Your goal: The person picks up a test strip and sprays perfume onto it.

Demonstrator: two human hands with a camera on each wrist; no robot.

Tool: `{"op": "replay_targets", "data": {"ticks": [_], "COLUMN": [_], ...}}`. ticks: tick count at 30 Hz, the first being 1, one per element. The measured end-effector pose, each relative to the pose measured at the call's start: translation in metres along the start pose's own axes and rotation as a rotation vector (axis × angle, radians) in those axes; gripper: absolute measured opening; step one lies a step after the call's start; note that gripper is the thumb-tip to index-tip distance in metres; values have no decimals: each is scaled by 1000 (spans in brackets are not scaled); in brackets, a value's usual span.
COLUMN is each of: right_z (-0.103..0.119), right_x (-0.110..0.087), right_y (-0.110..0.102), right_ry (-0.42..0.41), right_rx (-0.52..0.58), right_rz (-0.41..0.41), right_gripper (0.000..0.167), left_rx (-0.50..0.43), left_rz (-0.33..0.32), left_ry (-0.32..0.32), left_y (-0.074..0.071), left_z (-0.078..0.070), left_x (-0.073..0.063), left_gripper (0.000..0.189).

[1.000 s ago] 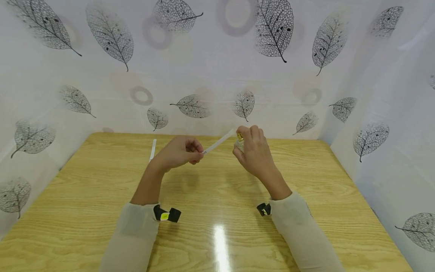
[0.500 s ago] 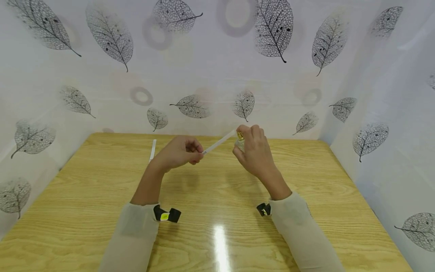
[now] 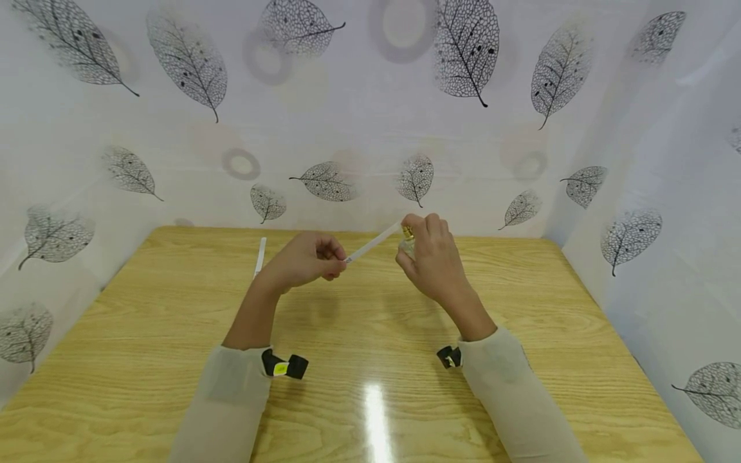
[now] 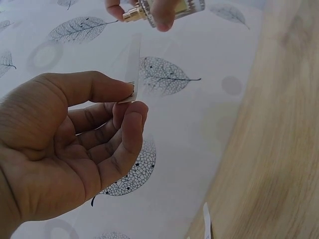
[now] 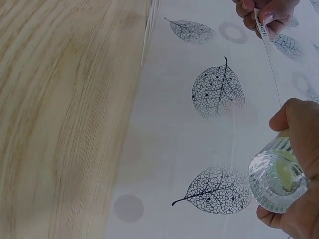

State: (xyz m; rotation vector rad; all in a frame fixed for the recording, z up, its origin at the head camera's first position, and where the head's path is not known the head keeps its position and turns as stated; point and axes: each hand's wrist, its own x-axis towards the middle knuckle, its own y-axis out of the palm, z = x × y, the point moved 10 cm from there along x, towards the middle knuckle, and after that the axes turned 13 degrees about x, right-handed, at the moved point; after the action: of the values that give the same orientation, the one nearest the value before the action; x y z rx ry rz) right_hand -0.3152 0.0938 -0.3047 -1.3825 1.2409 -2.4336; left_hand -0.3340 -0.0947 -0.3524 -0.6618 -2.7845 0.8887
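Observation:
My left hand (image 3: 303,262) pinches one end of a narrow white paper test strip (image 3: 373,243) between thumb and fingers. The strip slants up to the right, and small dark print shows near the pinched end in the right wrist view. Raised above the table, my right hand (image 3: 434,260) grips a clear glass perfume bottle (image 5: 276,174) that has a gold spray top (image 4: 133,14). The index fingertip lies on that top. In the head view the strip's free end reaches close to the spray top. Much of the bottle is hidden behind the right hand there.
A second white paper strip (image 3: 260,253) lies on the wooden table (image 3: 359,334) behind the left wrist, its near end partly covered. A pale curtain (image 3: 359,128) with leaf prints stands along the table's back and sides.

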Motion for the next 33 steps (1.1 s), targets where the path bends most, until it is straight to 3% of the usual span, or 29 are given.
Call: {"op": "replay_targets", "data": {"ticks": [10,22,33], "right_z": [3,-1,0], "right_x": [-1,-1,0], "right_y": [-2,-2,-3], "right_ry": [-35,-5,-7], "right_rx": [6,23,27], "right_rz": [-26,-20,-27], "right_gripper": [43,42,45], "left_rx": [4,-7,-18], "left_rz": [-2,5,1], "left_ry": [1,-12,-36], "left_y": [0,2,5], "left_z": [-1,2,15], "left_x": [-1,1,5], "left_gripper": [11,11,11]}}
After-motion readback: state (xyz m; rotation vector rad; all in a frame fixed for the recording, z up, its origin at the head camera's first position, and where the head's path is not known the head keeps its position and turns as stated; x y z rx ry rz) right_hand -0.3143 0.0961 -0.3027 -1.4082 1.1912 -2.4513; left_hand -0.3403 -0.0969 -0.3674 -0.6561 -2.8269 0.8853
